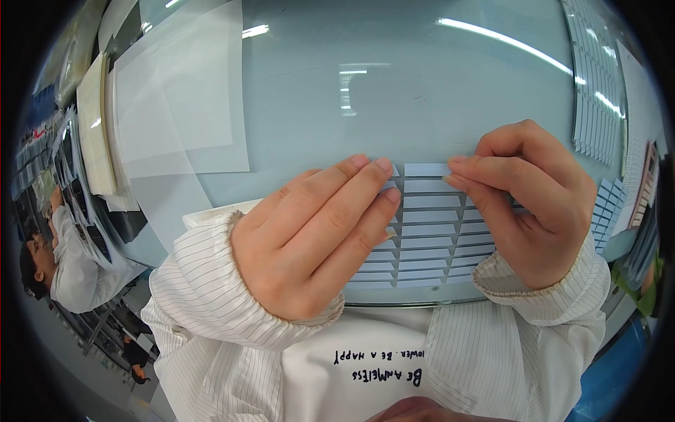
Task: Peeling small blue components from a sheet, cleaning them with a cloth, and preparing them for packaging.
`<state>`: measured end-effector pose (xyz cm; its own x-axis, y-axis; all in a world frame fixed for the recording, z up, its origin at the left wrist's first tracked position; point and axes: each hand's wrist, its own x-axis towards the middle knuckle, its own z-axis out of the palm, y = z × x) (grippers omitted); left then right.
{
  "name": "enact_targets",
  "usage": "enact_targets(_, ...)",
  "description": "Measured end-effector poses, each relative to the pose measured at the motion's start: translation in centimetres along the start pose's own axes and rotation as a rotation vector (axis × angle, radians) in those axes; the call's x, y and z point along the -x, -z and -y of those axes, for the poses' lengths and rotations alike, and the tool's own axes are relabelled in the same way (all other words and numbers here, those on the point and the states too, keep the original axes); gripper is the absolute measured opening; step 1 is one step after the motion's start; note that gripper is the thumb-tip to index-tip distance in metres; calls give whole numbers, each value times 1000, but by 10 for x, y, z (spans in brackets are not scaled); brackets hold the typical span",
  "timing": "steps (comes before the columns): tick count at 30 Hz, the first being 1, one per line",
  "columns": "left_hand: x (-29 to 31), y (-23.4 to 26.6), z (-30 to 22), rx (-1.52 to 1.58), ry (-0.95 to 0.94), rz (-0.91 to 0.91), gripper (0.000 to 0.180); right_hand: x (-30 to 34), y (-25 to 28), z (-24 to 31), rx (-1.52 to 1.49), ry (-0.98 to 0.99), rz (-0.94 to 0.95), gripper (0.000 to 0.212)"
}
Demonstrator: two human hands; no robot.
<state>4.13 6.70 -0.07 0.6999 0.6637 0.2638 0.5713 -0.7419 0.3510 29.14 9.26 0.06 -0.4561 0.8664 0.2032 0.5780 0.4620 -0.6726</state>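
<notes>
Rows of small light-blue rectangular strips (425, 231) lie in columns on the glossy grey-blue tabletop close to my body. My left hand (316, 225) reaches across the left column with its fingers stretched out side by side. Its fingertips rest at the top strips and hide part of them. At the right end of the top strip (426, 169) of the middle column, the thumb and index finger of my right hand (531, 200) are pinched together. The other fingers of that hand are curled, and it covers part of the right column.
Translucent white sheets (179, 91) lie on the left of the tabletop (337, 42), beside a cream-coloured stack (95, 126). More strips in columns (596, 84) lie at the far right, with a smaller blue group (607, 211) nearer. Another person (77, 260) sits at the left.
</notes>
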Motion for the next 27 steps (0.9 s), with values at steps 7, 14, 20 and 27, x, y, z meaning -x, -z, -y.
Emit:
enact_targets(7, -1, 2, -2, 4, 18, 25, 42, 1, 1, 1, -24, -17, 18, 24)
enact_targets(14, -1, 2, -2, 5, 19, 23, 42, 1, 1, 3, -42, -40, 26, 23)
enact_targets(20, -1, 1, -1, 2, 15, 12, 41, 1, 1, 2, -35, -36, 31, 23)
enact_targets(27, -1, 1, -2, -4, 18, 12, 41, 2, 0, 2, -17, -25, 15, 22)
